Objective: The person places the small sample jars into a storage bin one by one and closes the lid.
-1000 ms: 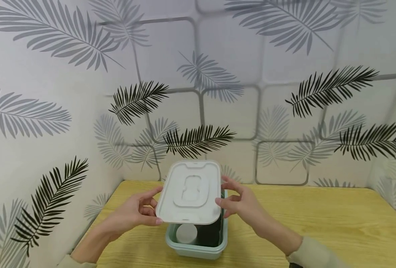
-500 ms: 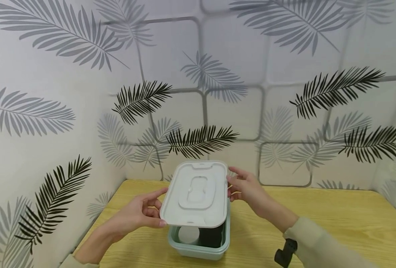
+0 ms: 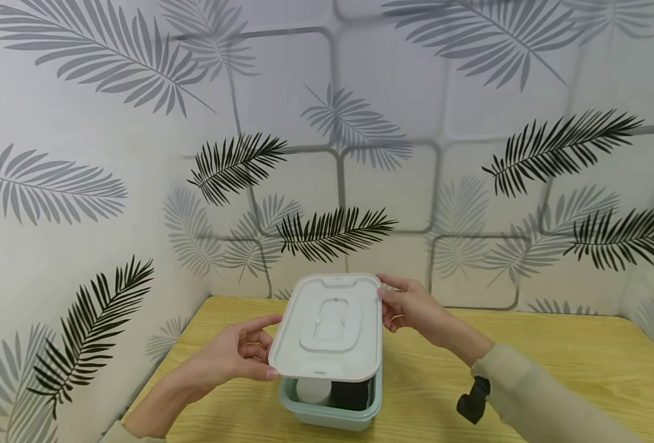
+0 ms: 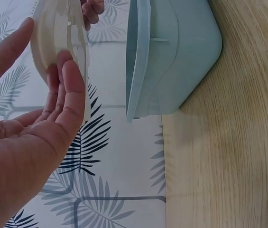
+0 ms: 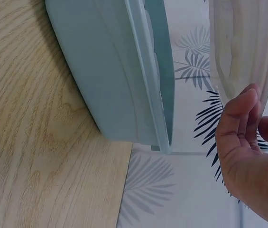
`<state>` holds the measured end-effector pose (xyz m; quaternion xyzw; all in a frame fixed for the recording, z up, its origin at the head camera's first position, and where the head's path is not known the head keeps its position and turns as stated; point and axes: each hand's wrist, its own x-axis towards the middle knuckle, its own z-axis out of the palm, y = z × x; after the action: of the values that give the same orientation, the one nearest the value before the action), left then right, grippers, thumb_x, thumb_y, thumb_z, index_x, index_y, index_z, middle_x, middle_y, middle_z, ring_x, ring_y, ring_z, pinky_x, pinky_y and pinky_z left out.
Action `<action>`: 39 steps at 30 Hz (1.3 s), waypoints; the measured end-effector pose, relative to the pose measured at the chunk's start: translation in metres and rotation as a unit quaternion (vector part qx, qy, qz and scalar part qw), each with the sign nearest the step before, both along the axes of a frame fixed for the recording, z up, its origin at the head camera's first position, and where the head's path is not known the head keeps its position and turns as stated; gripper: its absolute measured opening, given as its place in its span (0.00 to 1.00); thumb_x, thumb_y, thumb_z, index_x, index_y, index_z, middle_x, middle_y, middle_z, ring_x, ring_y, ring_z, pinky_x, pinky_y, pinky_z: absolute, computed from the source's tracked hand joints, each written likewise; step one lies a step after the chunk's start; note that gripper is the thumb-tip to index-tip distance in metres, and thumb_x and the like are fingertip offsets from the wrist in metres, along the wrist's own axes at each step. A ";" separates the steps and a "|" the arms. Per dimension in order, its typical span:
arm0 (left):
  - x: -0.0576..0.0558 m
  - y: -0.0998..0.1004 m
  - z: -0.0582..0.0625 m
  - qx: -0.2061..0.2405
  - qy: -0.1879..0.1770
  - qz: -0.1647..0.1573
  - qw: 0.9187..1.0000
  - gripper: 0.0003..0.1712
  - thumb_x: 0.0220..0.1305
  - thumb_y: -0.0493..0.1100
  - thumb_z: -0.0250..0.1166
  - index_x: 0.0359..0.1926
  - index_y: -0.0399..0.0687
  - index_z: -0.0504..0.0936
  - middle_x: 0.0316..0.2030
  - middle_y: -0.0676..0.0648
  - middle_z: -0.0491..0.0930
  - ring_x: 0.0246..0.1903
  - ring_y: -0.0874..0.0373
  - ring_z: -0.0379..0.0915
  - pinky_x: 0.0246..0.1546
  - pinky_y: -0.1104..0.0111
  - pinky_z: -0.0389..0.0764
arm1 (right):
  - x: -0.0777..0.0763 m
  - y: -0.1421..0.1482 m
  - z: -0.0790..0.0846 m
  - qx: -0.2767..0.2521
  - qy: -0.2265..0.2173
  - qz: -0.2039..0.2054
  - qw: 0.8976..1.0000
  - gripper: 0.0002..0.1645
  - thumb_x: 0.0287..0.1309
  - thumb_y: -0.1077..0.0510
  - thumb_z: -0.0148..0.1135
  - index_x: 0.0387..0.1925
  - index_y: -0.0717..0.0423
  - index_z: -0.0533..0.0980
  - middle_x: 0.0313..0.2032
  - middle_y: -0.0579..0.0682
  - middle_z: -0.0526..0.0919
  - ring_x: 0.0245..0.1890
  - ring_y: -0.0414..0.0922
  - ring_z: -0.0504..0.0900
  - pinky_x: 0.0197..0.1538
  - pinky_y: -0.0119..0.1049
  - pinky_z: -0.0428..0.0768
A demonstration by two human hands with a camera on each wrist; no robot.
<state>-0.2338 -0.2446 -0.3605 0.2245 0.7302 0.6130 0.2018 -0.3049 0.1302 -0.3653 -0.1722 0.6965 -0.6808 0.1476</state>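
A white rectangular plastic lid (image 3: pixel 329 329) with a raised centre hangs above a pale blue-green box (image 3: pixel 332 419) on the table. My left hand (image 3: pixel 238 351) holds the lid's left edge, thumb at the near corner and fingers beneath. At the far right corner my right hand (image 3: pixel 418 307) pinches the rim. In both wrist views a gap shows between the lid (image 4: pixel 60 38) and the box's rim (image 5: pixel 148 71). Under the lid's near edge, a round white-topped item (image 3: pixel 314 391) and a black item (image 3: pixel 350 395) show inside the box; the rest of its inside is hidden.
The box stands on a light wooden table (image 3: pixel 504 363). Behind and to the left rise walls (image 3: pixel 387 184) with a leaf pattern. A black watch-like band (image 3: pixel 473 400) hangs by the right sleeve.
The lid has shifted slightly right and come down a little, covering more of the box's near end. My right hand has moved from the lid's right side up to its far corner.
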 end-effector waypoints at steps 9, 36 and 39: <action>-0.013 0.009 0.001 0.013 -0.002 0.036 0.999 0.34 0.81 0.39 0.58 0.79 0.30 0.59 0.45 0.41 0.83 0.40 0.52 0.83 0.43 0.65 0.85 | 0.000 0.003 0.002 0.004 0.001 0.002 1.000 0.33 0.82 0.61 0.49 0.81 0.66 0.55 0.28 0.53 0.77 0.25 0.44 0.77 0.30 0.33 0.80; -0.029 0.020 0.014 -0.018 0.015 0.047 0.999 0.21 0.80 0.38 0.59 0.63 0.25 0.71 0.35 0.45 0.85 0.32 0.56 0.82 0.35 0.67 0.85 | 0.002 0.009 0.028 0.009 0.006 -0.075 0.997 0.23 0.84 0.47 0.51 0.53 0.65 0.74 0.25 0.49 0.74 0.20 0.40 0.66 0.23 0.31 0.68; -0.029 0.021 0.016 -0.022 0.027 0.046 0.998 0.19 0.79 0.38 0.60 0.60 0.25 0.72 0.33 0.45 0.84 0.31 0.56 0.81 0.34 0.67 0.85 | 0.004 0.008 0.035 0.002 0.001 -0.090 0.996 0.23 0.82 0.45 0.53 0.51 0.63 0.75 0.24 0.48 0.75 0.19 0.39 0.66 0.23 0.30 0.69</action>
<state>-0.2632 -0.2234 -0.3447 0.2026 0.7583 0.5990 0.1589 -0.3005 0.1383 -0.3304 -0.1091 0.7109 -0.6895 0.0851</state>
